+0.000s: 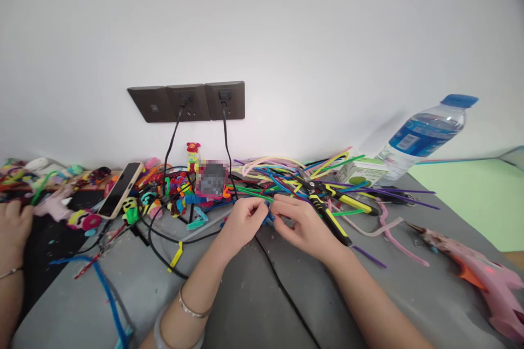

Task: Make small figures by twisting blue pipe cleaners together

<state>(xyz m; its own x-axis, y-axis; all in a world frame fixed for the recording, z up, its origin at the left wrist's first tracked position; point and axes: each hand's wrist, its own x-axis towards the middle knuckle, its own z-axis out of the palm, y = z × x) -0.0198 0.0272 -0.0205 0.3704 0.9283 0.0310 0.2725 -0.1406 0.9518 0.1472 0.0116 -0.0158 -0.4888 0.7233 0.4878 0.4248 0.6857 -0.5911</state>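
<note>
My left hand [242,222] and my right hand [301,223] meet at the middle of the grey table [254,305]. Both pinch a small blue pipe cleaner piece [269,218] between their fingertips. Two bracelets circle my left wrist [186,316]. Just behind my hands lies a tangle of coloured pipe cleaners [282,174]. Yellow-and-black pliers [331,210] rest beside my right hand.
A pink glue gun [478,278] lies at the right edge. A tilted water bottle [421,139] and a green box [360,173] stand behind. A phone [120,189], small finished figures [176,191] and black cables [164,234] fill the left. Another person's hand [14,229] rests far left.
</note>
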